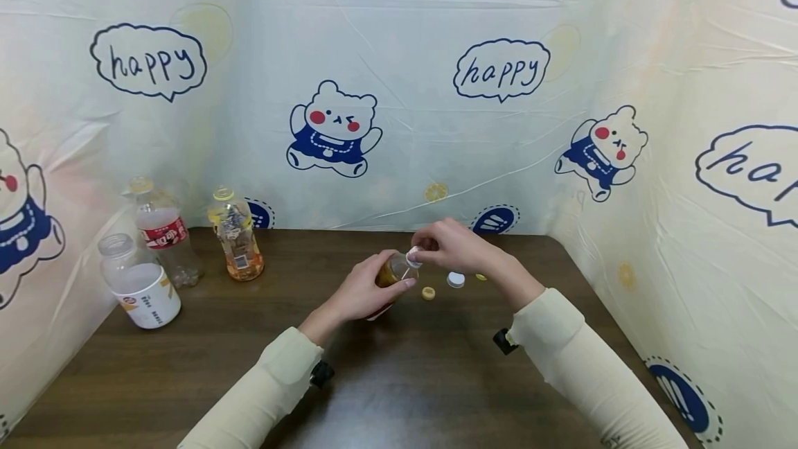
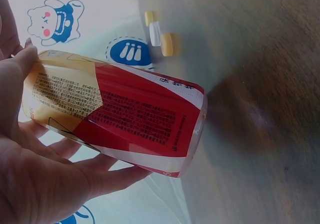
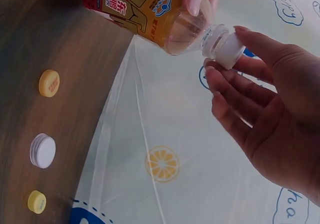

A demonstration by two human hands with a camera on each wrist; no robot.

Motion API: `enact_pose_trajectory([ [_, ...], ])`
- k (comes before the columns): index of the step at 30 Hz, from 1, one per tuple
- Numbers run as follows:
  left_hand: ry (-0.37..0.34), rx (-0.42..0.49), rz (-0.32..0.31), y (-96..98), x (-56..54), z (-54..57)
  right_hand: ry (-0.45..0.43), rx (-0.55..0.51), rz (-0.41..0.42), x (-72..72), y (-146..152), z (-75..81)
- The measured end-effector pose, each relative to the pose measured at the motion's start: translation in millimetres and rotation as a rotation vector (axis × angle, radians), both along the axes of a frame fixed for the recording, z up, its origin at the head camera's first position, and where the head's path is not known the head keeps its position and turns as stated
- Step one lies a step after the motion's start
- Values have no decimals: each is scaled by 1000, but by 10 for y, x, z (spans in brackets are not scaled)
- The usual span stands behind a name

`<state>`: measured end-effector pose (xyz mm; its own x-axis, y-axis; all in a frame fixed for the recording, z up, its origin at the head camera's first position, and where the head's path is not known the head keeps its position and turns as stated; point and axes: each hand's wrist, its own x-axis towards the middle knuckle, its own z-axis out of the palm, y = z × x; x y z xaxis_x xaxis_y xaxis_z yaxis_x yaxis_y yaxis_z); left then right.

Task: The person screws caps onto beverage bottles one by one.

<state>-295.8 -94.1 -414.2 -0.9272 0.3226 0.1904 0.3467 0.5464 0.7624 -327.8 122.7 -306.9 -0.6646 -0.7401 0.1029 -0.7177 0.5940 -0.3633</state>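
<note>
My left hand [image 1: 364, 287] grips a clear plastic bottle [image 2: 115, 112] with a red, white and golden label, fingers on one side and thumb on the other. The bottle is tilted, its mouth towards my right hand [image 1: 450, 247]. In the right wrist view, a white bottle cap [image 3: 230, 51] is pinched between that hand's thumb and fingers, at the bottle's neck. The cap sits slightly askew at the mouth; whether its thread is engaged I cannot tell. Nearby on the table lie an orange cap [image 3: 49, 83], a wide white cap [image 3: 43, 151] and a yellow cap [image 3: 37, 202].
On the left of the brown table [image 1: 206, 380] stand three capless bottles: a wide-mouthed jar [image 1: 146, 293] with a white label, a bottle with a red label [image 1: 165, 233] and a yellow-labelled bottle [image 1: 237, 238]. A patterned curtain [image 1: 399, 54] surrounds the table's back and sides.
</note>
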Motion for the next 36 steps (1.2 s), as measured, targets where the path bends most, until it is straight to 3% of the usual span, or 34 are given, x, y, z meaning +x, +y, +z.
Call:
enact_pose_trajectory([
  [13, -15, 10, -3, 3, -24, -13, 90, -50, 131, -30, 46, -4],
  [18, -24, 9, -3, 0, -19, -14, 63, -34, 94, -39, 44, -17],
  [25, -9, -1, -3, 1, -37, -3, 58, 25, -22, -23, 42, -25],
  [32, -23, 1, -10, 5, -17, 6, 34, 44, 46, -3, 61, -11],
  [36, -17, 2, -17, 5, -28, -13, 39, 50, 30, -14, 58, -34],
])
